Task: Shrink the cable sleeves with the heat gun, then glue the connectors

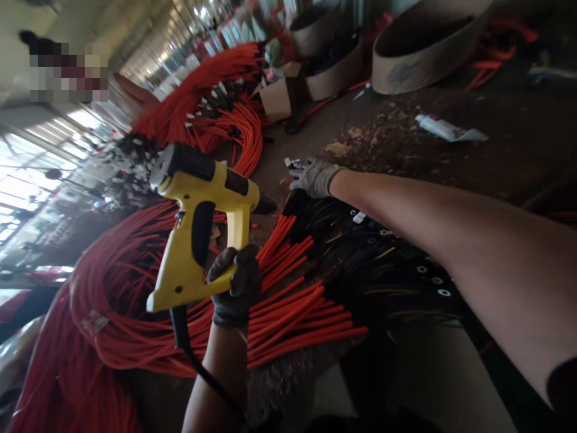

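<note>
A yellow and black heat gun [229,180] is in my gloved left hand [237,273]. Its fingers wrap round the lower bar of the gun's frame, and the nozzle points right. The power cord [183,337] hangs from the grip down past my forearm. To the right, beyond the nozzle, my gloved right hand [315,177] reaches over the far end of a row of black wire ends [360,252]. Its fingers are closed near a small white piece [289,162]; what they pinch is blurred. Orange cables [297,300] run into the black wire ends below.
Large bundles of orange cable [135,288] cover the left side, with more coils [243,132] behind. A small open carton [277,96] and round cardboard tubs [419,60] stand at the back. A crumpled white tube [446,128] lies among scraps on the tabletop [383,114].
</note>
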The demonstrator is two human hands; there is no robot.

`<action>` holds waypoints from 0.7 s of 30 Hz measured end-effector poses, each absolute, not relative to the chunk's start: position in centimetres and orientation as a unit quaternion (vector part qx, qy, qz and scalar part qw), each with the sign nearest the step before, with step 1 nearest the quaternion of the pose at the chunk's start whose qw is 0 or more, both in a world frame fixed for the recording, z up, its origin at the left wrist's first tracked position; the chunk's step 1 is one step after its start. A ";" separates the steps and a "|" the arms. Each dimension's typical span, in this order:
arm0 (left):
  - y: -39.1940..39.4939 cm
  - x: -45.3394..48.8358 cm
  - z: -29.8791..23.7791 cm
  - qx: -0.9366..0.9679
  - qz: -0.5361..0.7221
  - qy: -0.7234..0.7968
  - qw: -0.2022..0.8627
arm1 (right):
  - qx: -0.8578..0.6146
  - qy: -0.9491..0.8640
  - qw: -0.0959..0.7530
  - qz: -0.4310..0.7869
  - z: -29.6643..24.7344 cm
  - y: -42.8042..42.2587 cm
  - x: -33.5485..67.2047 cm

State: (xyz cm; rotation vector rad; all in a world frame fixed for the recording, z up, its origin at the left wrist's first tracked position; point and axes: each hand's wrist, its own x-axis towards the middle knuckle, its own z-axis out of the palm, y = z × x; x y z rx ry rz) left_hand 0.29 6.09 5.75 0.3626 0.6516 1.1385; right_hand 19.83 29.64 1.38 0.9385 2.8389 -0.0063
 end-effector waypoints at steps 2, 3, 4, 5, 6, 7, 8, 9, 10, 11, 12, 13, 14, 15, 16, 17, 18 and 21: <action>6.1 1.2 5.6 0.134 0.530 0.272 0.792 | 0.323 0.941 0.102 0.006 0.9 29.8 20.5; 6.2 1.6 5.5 0.128 0.528 0.266 0.796 | 0.322 0.940 0.112 0.014 1.0 29.6 21.1; 6.3 1.9 5.5 0.129 0.523 0.270 0.798 | 0.315 0.942 0.113 0.023 1.2 29.3 21.8; 6.3 2.2 5.4 0.133 0.515 0.281 0.798 | 0.310 0.944 0.109 0.027 1.5 29.0 22.6; 6.4 2.5 5.4 0.139 0.507 0.296 0.797 | 0.309 0.945 0.101 0.027 1.7 28.6 23.4; 6.5 2.8 5.3 0.143 0.499 0.312 0.796 | 0.311 0.946 0.093 0.026 1.9 28.2 24.1; 6.6 3.2 5.3 0.146 0.492 0.327 0.794 | 0.315 0.945 0.085 0.025 2.0 27.9 24.7; 6.6 3.6 5.3 0.148 0.487 0.336 0.792 | 0.324 0.943 0.077 0.021 2.0 27.6 25.2; 6.6 3.9 5.3 0.152 0.487 0.336 0.792 | 0.338 0.938 0.069 0.012 1.9 27.4 25.6; 6.7 4.3 5.4 0.158 0.488 0.328 0.793 | 0.359 0.931 0.060 -0.003 1.7 27.2 25.8; 6.6 4.6 5.5 0.163 0.489 0.319 0.796 | 0.382 0.923 0.052 -0.020 1.6 27.1 26.0; 6.6 4.9 5.6 0.167 0.490 0.309 0.798 | 0.400 0.915 0.046 -0.037 1.4 27.1 26.1; 6.7 5.1 5.7 0.169 0.492 0.301 0.799 | 0.412 0.909 0.042 -0.050 1.4 27.0 26.1; 6.7 5.3 5.7 0.170 0.494 0.297 0.799 | 0.418 0.906 0.042 -0.058 1.4 26.9 26.0; 6.8 5.5 5.8 0.169 0.494 0.299 0.799 | 0.418 0.905 0.042 -0.060 1.4 26.9 25.9; 7.0 5.7 5.8 0.167 0.495 0.304 0.797 | 0.415 0.907 0.045 -0.060 1.6 26.8 25.8; 7.2 5.9 5.8 0.163 0.496 0.310 0.794 | 0.410 0.909 0.046 -0.061 1.8 26.6 25.7; 8.0 6.6 5.7 0.137 0.501 0.337 0.786 | 0.397 0.915 0.048 -0.058 2.4 26.2 25.5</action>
